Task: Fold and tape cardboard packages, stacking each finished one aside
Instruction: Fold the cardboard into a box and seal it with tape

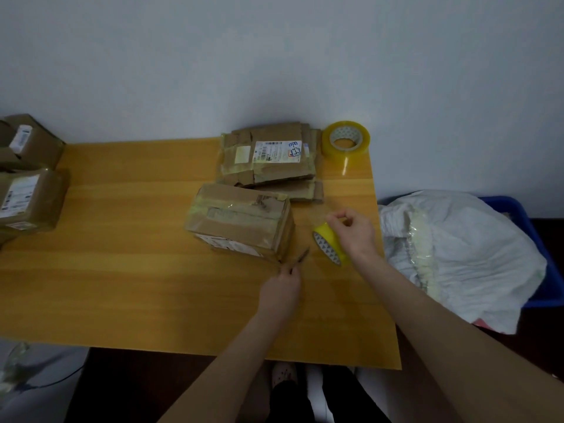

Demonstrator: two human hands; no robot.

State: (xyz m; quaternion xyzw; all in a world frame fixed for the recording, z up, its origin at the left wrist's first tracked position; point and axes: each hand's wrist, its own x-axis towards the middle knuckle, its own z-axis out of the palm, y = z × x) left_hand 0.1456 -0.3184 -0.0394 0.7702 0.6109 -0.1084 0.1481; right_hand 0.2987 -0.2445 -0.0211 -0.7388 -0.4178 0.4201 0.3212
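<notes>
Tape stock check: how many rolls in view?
2. Far roll lies at the table's far right corner, beside the flattened boxes; held roll is in the right hand, near the taped box. More may be hidden under the bag.

I found one marking near legible: handwriting on the white shipping label (276, 151) atop the flattened cardboard stack (268, 174), roughly "3-3-7", last character uncertain. Its barcode and fine print were too small to read. Labels on the left-hand boxes (33, 206) and the folded package (241, 221) were blurred.

Left hand (280, 290) pinching; right hand (354, 232) gripping, farther forward.
</notes>
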